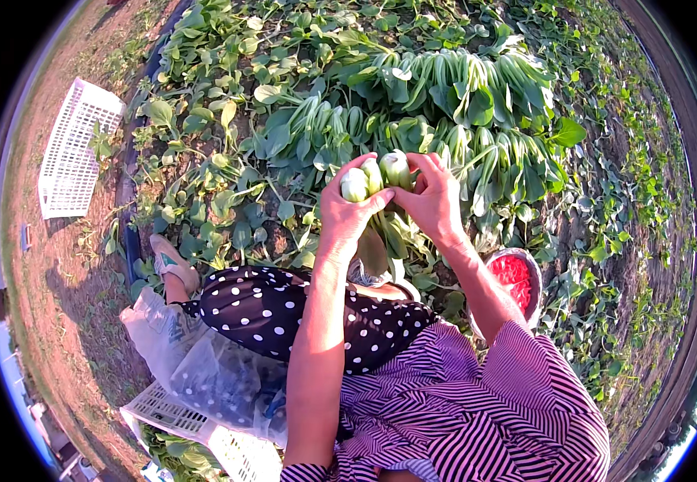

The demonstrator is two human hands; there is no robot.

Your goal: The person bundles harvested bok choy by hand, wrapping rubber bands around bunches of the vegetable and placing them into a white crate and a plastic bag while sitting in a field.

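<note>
Both of my hands hold heads of bok choy close together, pale stem bases up and leaves hanging below. My left hand (348,208) is curled around two heads (355,184). Against a further bok choy head (395,170) beside them, my right hand (429,193) has its thumb and fingers closed. The two thumbs nearly touch. Just beyond the hands lie rows of pulled bok choy (463,81), stem ends up and leaves splayed towards me. A nearer row (499,156) lies partly behind my right hand.
A round tub (535,271) of thin red strips (512,278) stands by my right forearm. A white slatted plastic crate (74,150) rests on bare soil at left. Another white crate (167,410), holding leafy greens (185,455), is at lower left beside a clear plastic sheet (216,373). Leafy plants (216,199) surround my feet.
</note>
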